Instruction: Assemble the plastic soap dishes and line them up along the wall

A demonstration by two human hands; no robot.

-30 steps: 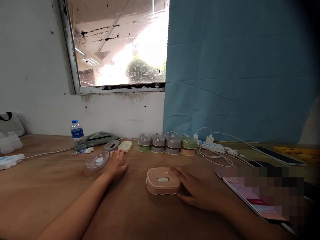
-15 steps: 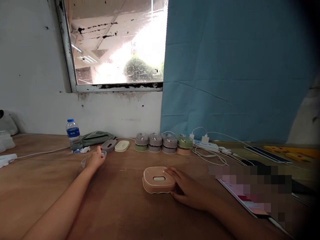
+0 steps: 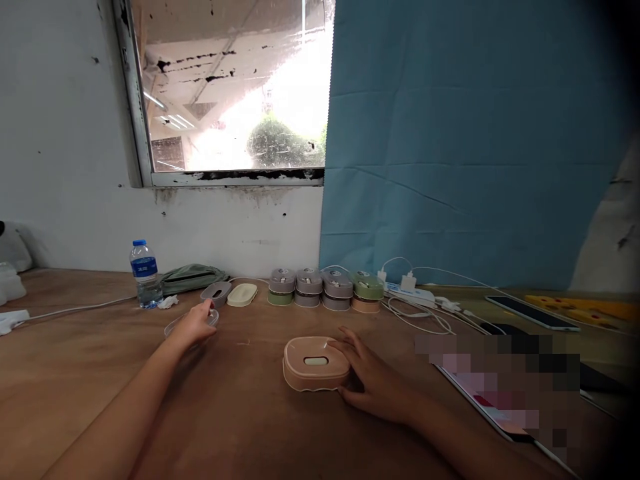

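My left hand [image 3: 195, 325] is closed on a clear plastic lid [image 3: 175, 325], low over the table at the left; the fingers partly cover it. A peach oval box [image 3: 295, 381] with a slotted top and a pale insert in the slot rests on the table in front of me. At its right end is my right hand [image 3: 375, 380], thumb by the near side and fingertips on the top edge. Beyond my left hand lie a grey oval slotted cover [image 3: 216, 293] and a cream oval piece [image 3: 243, 295].
Stacked oval boxes [image 3: 307, 287] in grey, green and peach line the wall. A water bottle [image 3: 145, 277], crumpled tissue [image 3: 168, 302] and green pouch [image 3: 193, 277] stand back left. On the right are a power strip [image 3: 413, 294], white cables and a phone [image 3: 533, 313].
My left hand has moved slightly right and nearer with the clear lid, away from the grey cover. One finger of my right hand has lifted a little; the peach box has stayed in place.
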